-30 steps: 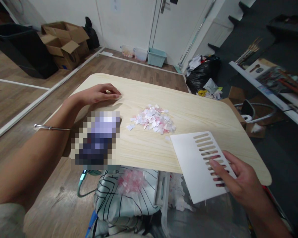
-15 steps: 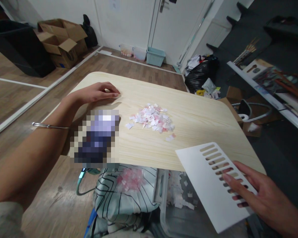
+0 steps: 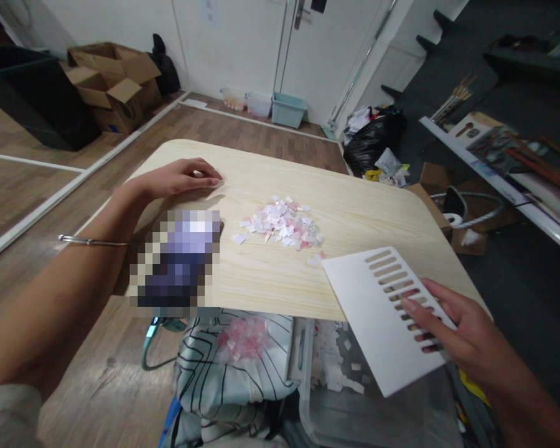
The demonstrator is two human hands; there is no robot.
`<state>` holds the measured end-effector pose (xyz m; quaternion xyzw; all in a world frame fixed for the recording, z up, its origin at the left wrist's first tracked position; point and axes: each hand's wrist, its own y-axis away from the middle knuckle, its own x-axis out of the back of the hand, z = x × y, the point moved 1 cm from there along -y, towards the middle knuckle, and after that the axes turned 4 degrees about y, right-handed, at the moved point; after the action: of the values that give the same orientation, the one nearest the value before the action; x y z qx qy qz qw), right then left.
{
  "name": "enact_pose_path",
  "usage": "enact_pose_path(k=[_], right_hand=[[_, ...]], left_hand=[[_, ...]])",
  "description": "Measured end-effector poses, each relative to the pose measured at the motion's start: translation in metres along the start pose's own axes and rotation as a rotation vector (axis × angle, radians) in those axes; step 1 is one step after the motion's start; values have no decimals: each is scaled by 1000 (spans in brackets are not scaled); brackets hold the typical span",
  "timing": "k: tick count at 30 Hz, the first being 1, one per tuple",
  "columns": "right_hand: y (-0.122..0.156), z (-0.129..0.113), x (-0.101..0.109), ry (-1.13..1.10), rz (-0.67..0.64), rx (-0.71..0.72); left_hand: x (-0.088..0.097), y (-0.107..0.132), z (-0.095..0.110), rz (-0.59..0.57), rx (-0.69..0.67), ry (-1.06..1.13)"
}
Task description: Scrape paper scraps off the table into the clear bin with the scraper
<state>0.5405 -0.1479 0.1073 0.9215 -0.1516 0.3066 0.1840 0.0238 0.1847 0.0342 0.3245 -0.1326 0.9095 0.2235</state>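
My right hand [image 3: 452,323] grips a flat white slotted board [image 3: 361,311], thumb on top and fingers beneath, partly seen through its row of long slots. The board tilts over the table's near right edge and partly covers a clear plastic bin [image 3: 326,404] holding white paper scraps. My left hand [image 3: 186,177] rests on the far left of the pale wooden table [image 3: 378,205], fingers loosely bent and nothing visible in them. Between the hands lies a pile of small white and pink paper squares [image 3: 284,224]. A blurred-out phone-like object [image 3: 182,258] lies below my left wrist.
A clear bag of pink pieces [image 3: 245,339] lies on striped cloth [image 3: 233,379] below the table edge. A green cable [image 3: 144,354] hangs nearby. Cardboard boxes [image 3: 116,87] and a black bin [image 3: 37,93] stand far left; a shelf [image 3: 494,174] is at right.
My right hand has moved the slotted board up and to the left, nearer the paper pile. My left hand keeps its place on the table; the view has shifted slightly.
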Motion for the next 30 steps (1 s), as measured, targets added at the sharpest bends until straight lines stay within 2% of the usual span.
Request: enact_pose_path(k=[5, 9, 12, 15, 17, 19, 22, 25, 27, 30], right_hand=[[-8, -16, -17, 28, -70, 16], [-4, -15, -10, 82, -72, -9], [4, 2, 13, 113, -51, -55], [14, 24, 46, 159, -53, -153], [18, 31, 67, 172, 38, -151], [15, 26, 77, 150, 111, -145], [-3, 2, 70, 99, 71, -169], [-24, -22, 47, 108, -102, -137], [-34, -28, 36, 129, -169, -76], [-40, -26, 28, 165, -183, -20]], left_hand=[[0, -1, -4, 13, -1, 6], [0, 0, -5, 11, 2, 14], [0, 0, -4, 9, 7, 11], [0, 0, -3, 7, 8, 8], [0, 0, -4, 9, 3, 10], [0, 0, -5, 13, 1, 10], [0, 0, -6, 13, 7, 6], [0, 0, -6, 9, 8, -3], [1, 0, -6, 6, 1, -12], [2, -1, -6, -4, -8, -22]])
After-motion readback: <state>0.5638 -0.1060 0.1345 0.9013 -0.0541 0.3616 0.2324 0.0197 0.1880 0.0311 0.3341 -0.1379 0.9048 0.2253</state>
